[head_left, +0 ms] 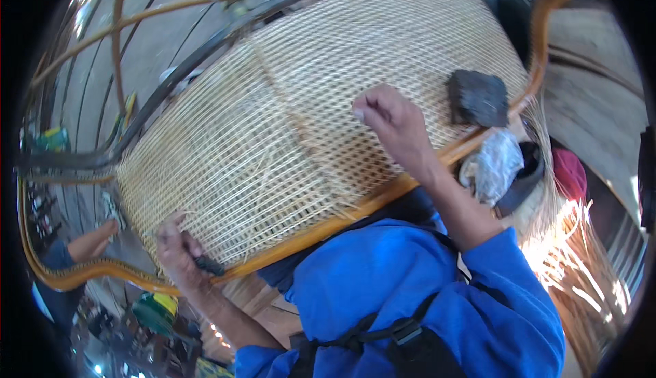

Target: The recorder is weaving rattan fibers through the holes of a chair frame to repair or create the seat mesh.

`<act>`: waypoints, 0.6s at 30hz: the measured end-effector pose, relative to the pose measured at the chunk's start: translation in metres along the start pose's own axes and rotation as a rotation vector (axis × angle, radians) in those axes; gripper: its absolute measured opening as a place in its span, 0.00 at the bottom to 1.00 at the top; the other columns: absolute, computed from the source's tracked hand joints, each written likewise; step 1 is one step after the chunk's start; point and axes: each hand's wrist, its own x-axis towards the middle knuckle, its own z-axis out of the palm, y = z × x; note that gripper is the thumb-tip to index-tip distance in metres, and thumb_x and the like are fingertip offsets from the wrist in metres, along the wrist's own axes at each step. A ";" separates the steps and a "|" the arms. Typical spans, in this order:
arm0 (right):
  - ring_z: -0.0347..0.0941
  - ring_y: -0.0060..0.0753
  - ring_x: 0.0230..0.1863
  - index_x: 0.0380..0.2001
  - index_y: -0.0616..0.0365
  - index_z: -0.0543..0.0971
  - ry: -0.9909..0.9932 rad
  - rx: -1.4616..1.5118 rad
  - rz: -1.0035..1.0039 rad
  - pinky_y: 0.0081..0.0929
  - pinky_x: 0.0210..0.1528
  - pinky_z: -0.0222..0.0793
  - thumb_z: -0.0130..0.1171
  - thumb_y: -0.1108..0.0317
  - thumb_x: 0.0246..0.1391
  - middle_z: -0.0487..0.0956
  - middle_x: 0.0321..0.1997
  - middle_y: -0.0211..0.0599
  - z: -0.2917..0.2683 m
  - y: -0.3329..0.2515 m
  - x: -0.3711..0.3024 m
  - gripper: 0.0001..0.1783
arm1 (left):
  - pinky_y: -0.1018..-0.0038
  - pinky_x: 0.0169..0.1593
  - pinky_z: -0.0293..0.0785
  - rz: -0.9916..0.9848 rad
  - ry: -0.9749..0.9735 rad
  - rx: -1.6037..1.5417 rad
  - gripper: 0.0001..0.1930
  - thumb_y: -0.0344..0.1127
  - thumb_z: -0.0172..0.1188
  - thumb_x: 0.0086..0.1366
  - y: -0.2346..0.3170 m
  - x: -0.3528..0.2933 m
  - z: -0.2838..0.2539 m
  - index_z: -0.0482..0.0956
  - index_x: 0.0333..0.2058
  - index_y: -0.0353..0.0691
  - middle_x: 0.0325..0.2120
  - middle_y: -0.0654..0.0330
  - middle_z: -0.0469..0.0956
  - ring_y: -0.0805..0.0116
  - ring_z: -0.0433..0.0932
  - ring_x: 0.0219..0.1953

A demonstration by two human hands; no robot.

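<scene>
Head view, woven panel at close range. Nearest to me, my blue sleeve fills the lower frame, crossed by a black strap with a buckle. My left hand sits at the panel's lower left corner, fingers closed around a small dark tool held against the orange frame rail. My right hand is raised over the middle of the cane weave, thumb and fingertips pinched together as if on a thin strand, though I cannot make out the strand itself. The weave is an open lattice of pale cane, stretched over the curved frame and tilted up to the right. To do this step well, I judge that the left hand should keep the tool steady at the rail while the right draws evenly along the row, so the lattice stays square and no strand kinks. Beyond the right hand, a dark block rests on the weave near the upper rail. Past the rail lie a crumpled grey plastic bag and loose cane strips in bright sun.
</scene>
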 end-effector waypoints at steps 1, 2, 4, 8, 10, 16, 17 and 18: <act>0.73 0.27 0.33 0.33 0.61 0.77 0.005 -0.109 -0.002 0.25 0.37 0.68 0.59 0.69 0.53 0.76 0.30 0.37 -0.014 0.002 -0.020 0.07 | 0.86 0.15 0.57 0.013 -0.037 -0.003 0.13 0.40 0.52 0.67 0.011 -0.001 0.013 0.76 0.39 0.35 0.20 0.65 0.70 0.83 0.60 0.11; 0.71 0.22 0.32 0.32 0.61 0.77 0.055 -0.108 -0.037 0.21 0.35 0.67 0.58 0.69 0.54 0.75 0.29 0.32 -0.028 0.017 -0.045 0.06 | 0.86 0.14 0.57 0.045 -0.070 -0.089 0.11 0.38 0.52 0.68 0.022 -0.005 0.027 0.75 0.40 0.35 0.19 0.65 0.70 0.83 0.60 0.11; 0.69 0.17 0.30 0.33 0.61 0.77 0.166 0.028 0.119 0.17 0.32 0.66 0.57 0.69 0.56 0.74 0.28 0.27 -0.052 0.039 -0.098 0.06 | 0.87 0.14 0.55 0.103 -0.114 -0.124 0.09 0.34 0.52 0.67 0.036 -0.016 0.051 0.74 0.41 0.34 0.17 0.66 0.69 0.83 0.60 0.11; 0.68 0.16 0.28 0.35 0.61 0.76 0.427 0.206 0.455 0.17 0.30 0.65 0.54 0.66 0.59 0.72 0.26 0.25 -0.099 0.096 -0.168 0.09 | 0.88 0.14 0.55 0.069 -0.305 -0.032 0.08 0.33 0.51 0.67 0.030 -0.034 0.102 0.74 0.38 0.35 0.17 0.66 0.69 0.84 0.60 0.11; 0.67 0.16 0.25 0.37 0.61 0.76 0.617 0.208 0.517 0.16 0.28 0.64 0.52 0.66 0.61 0.71 0.25 0.26 -0.117 0.125 -0.179 0.09 | 0.88 0.14 0.54 0.107 -0.396 -0.018 0.08 0.33 0.51 0.67 0.035 -0.055 0.128 0.74 0.37 0.35 0.17 0.66 0.69 0.84 0.60 0.11; 0.70 0.19 0.26 0.41 0.63 0.75 0.915 0.324 0.297 0.18 0.28 0.66 0.49 0.67 0.61 0.75 0.27 0.30 -0.166 0.197 -0.165 0.11 | 0.88 0.15 0.56 0.175 -0.683 0.018 0.08 0.33 0.52 0.67 0.038 -0.112 0.182 0.74 0.36 0.34 0.18 0.66 0.70 0.84 0.61 0.12; 0.72 0.19 0.27 0.42 0.64 0.75 0.952 0.357 0.289 0.17 0.29 0.67 0.49 0.67 0.61 0.76 0.29 0.32 -0.170 0.206 -0.157 0.12 | 0.88 0.15 0.56 0.204 -0.705 0.037 0.08 0.33 0.52 0.67 0.033 -0.119 0.188 0.74 0.36 0.34 0.18 0.66 0.70 0.84 0.61 0.12; 0.74 0.24 0.30 0.43 0.63 0.75 0.936 0.369 0.306 0.20 0.32 0.69 0.50 0.67 0.60 0.77 0.31 0.35 -0.173 0.216 -0.146 0.12 | 0.88 0.15 0.56 0.195 -0.711 0.024 0.08 0.33 0.52 0.67 0.030 -0.126 0.191 0.74 0.36 0.34 0.18 0.66 0.70 0.84 0.61 0.12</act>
